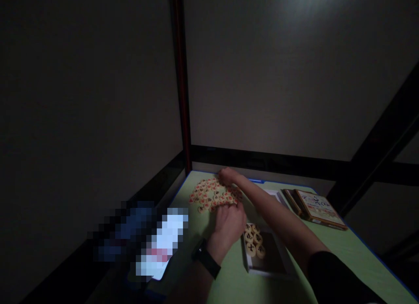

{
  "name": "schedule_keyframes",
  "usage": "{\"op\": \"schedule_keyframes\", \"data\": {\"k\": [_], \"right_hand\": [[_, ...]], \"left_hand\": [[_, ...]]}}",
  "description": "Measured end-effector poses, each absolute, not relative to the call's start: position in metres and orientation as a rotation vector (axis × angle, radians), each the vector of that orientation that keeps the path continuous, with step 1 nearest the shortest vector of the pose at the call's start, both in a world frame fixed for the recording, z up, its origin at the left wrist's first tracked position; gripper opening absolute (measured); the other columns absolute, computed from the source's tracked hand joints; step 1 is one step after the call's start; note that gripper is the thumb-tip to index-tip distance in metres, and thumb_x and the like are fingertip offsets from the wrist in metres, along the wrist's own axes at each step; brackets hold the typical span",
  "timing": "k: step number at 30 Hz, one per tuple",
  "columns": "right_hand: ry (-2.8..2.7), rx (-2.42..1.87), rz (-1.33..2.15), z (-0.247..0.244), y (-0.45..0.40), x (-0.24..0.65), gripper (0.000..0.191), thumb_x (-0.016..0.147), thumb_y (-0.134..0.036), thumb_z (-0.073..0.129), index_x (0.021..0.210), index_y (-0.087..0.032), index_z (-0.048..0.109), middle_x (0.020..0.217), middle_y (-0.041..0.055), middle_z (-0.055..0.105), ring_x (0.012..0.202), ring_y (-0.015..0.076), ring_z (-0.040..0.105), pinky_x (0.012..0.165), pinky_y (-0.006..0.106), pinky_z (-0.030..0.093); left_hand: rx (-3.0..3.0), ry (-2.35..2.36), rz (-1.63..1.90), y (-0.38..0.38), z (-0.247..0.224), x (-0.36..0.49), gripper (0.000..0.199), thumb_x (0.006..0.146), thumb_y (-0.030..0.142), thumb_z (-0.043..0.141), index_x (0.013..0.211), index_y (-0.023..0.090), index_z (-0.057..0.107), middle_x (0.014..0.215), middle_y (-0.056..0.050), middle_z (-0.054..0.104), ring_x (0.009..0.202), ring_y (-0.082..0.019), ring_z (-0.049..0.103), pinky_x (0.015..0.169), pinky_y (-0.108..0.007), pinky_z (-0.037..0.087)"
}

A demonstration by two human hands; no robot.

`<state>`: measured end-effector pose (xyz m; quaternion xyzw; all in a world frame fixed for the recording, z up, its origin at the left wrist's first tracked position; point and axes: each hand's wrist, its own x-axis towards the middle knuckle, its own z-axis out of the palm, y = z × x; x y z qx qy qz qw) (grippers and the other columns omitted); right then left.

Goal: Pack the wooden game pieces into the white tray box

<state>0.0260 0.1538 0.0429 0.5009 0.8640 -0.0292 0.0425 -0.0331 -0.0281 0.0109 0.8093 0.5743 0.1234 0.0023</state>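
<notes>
Hands curled at opposite edges of the pieces point(206, 205).
The left hand point(231, 221) bent its fingers at the near edge, the right hand point(228, 176) at the far edge, apparently to hem the spread in; any pinch could not be told. The tray point(270, 256) lay just beside, probably for easy reach, black-marked discs point(258, 238) in rows along its left side.

Far pcs point(206, 205) blurry, phone point(165, 240) pixelated

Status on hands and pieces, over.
Left hand at near edge of loose pieces; right hand at far edge. More pieces in box; right forearm partly hides box.
</notes>
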Motion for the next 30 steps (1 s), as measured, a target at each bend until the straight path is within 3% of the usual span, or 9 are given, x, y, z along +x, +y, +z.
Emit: {"op": "schedule_keyframes", "data": {"k": [5, 9, 12, 16, 23, 30], "right_hand": [[2.564, 1.52, -0.086, 0.036, 0.165, 0.025, 0.03, 0.091, -0.029, 0.065, 0.117, -0.015, 0.064, 0.118, 0.0109, 0.065, 0.102, 0.0236, 0.064, 0.086, 0.038, 0.054], [2.606, 1.538, -0.045, 0.039, 0.171, 0.026, 0.038, 0.083, -0.015, 0.068, 0.12, -0.015, 0.065, 0.12, 0.0132, 0.068, 0.11, 0.0259, 0.064, 0.087, 0.027, 0.05], [2.653, 1.538, -0.033, 0.042, 0.169, 0.02, 0.038, 0.084, -0.02, 0.064, 0.121, -0.018, 0.066, 0.121, 0.0109, 0.069, 0.109, 0.0241, 0.065, 0.084, 0.023, 0.049], [2.658, 1.522, -0.053, 0.04, 0.159, 0.004, 0.029, 0.081, -0.021, 0.065, 0.109, -0.018, 0.074, 0.113, 0.0081, 0.074, 0.104, 0.0212, 0.068, 0.081, 0.019, 0.048], [2.563, 1.622, -0.054, 0.041, 0.15, -0.012, 0.034, 0.078, -0.025, 0.069, 0.11, -0.013, 0.074, 0.114, 0.0164, 0.073, 0.106, 0.0266, 0.069, 0.08, 0.024, 0.053], [2.511, 1.716, -0.066, 0.042, 0.147, -0.022, 0.041, 0.072, -0.022, 0.075, 0.111, -0.01, 0.073, 0.115, 0.0212, 0.071, 0.106, 0.0317, 0.069, 0.081, 0.03, 0.055]], "left_hand": [[2.526, 1.759, 0.444, -0.031, 0.013, -0.032, 0.034, 0.095, 0.017, 0.034, 0.108, 0.016, 0.066, 0.093, -0.017, 0.073, 0.088, -0.029, 0.07, 0.072, -0.037, 0.05], [2.503, 1.758, 0.406, -0.032, 0.017, -0.031, 0.029, 0.093, 0.017, 0.04, 0.105, 0.012, 0.066, 0.091, -0.017, 0.073, 0.088, -0.029, 0.07, 0.073, -0.036, 0.05], [2.499, 1.737, 0.423, -0.032, 0.019, -0.031, 0.029, 0.093, 0.016, 0.041, 0.104, 0.011, 0.067, 0.091, -0.018, 0.073, 0.087, -0.03, 0.071, 0.071, -0.037, 0.05], [2.495, 1.726, 0.469, -0.033, 0.019, -0.033, 0.033, 0.092, 0.013, 0.038, 0.106, 0.01, 0.068, 0.091, -0.021, 0.073, 0.086, -0.032, 0.07, 0.07, -0.038, 0.049], [2.392, 1.676, 0.558, -0.031, 0.013, -0.034, 0.031, 0.09, 0.014, 0.044, 0.104, 0.008, 0.071, 0.091, -0.024, 0.072, 0.088, -0.036, 0.068, 0.073, -0.042, 0.046], [2.41, 1.687, 0.483, -0.028, 0.011, -0.033, 0.027, 0.086, 0.013, 0.049, 0.097, 0.009, 0.073, 0.089, -0.021, 0.073, 0.088, -0.032, 0.069, 0.074, -0.037, 0.046]]}}
